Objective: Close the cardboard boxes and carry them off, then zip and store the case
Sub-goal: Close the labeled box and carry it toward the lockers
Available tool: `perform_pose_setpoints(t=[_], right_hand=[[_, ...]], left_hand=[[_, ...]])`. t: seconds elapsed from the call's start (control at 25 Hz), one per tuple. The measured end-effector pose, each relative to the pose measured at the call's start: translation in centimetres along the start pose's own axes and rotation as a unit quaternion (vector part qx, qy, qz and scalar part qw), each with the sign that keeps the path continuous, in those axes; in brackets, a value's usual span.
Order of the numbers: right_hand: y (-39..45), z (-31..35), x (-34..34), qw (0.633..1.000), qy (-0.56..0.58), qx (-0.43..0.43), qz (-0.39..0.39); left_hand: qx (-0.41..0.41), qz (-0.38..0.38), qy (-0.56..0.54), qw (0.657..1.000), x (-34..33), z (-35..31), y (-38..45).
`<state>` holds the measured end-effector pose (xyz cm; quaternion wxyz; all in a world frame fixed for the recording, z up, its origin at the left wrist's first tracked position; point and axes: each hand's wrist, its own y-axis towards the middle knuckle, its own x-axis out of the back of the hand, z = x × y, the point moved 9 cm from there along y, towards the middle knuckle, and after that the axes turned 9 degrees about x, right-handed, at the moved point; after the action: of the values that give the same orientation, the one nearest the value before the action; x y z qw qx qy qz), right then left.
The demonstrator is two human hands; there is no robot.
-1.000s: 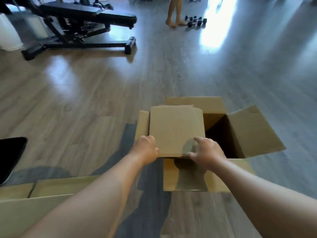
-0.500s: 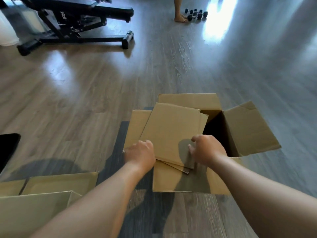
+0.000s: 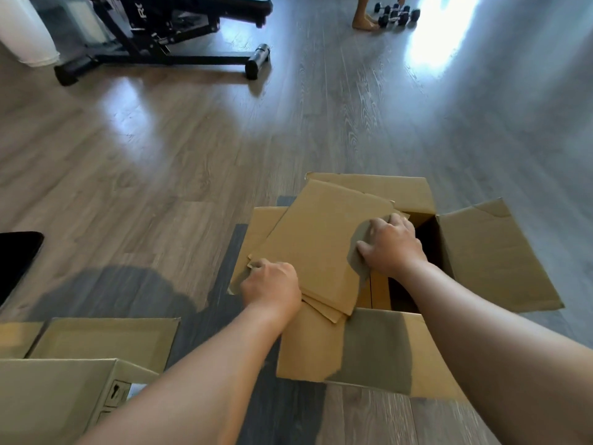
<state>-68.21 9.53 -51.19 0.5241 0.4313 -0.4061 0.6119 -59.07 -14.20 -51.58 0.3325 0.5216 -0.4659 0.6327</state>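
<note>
An open cardboard box (image 3: pixel 500 261) stands on the floor with its right, far and near flaps spread outward. Flat cardboard sheets (image 3: pixel 317 248) lie tilted across its left half. My left hand (image 3: pixel 272 284) grips the sheets' near left corner. My right hand (image 3: pixel 390 248) grips their right edge, over the dark inside of the box. A second cardboard box (image 3: pixel 61 390) stands at the lower left with its flaps open. The black thing (image 3: pixel 16 261) at the left edge may be the case; only a corner shows.
A black weight bench (image 3: pixel 167 36) stands at the back left beside a white bin (image 3: pixel 25 33). Small dumbbells (image 3: pixel 398 14) and a person's bare foot (image 3: pixel 364 24) are at the far back. The floor is grey wood planks.
The cardboard sheets have turned clockwise over the box. My right hand slid from their near edge up along the right edge. The view has tilted further down.
</note>
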Motion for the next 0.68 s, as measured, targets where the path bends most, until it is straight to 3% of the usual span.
perform_pose_setpoints(t=[0.24, 0.44, 0.56, 0.68], right_hand=[[3.6, -3.0, -0.1, 0.995, 0.085, -0.047, 0.028], [2.9, -4.6, 1.6, 0.996, -0.018, -0.083, -0.041], [1.3, -5.5, 2.1, 0.995, -0.028, -0.088, -0.042], [-0.7, -6.9, 2.5, 0.994, -0.024, -0.105, -0.034]], left_hand=[[0.058, 0.030, -0.026, 0.998, 0.4, 1.3, 3.4], [0.099, 0.031, -0.115, 0.988, 1.2, 1.6, 4.6], [0.120, 0.009, -0.184, 0.976, 1.7, 1.1, 4.4], [0.087, -0.001, -0.215, 0.973, 2.4, -0.7, 3.6]])
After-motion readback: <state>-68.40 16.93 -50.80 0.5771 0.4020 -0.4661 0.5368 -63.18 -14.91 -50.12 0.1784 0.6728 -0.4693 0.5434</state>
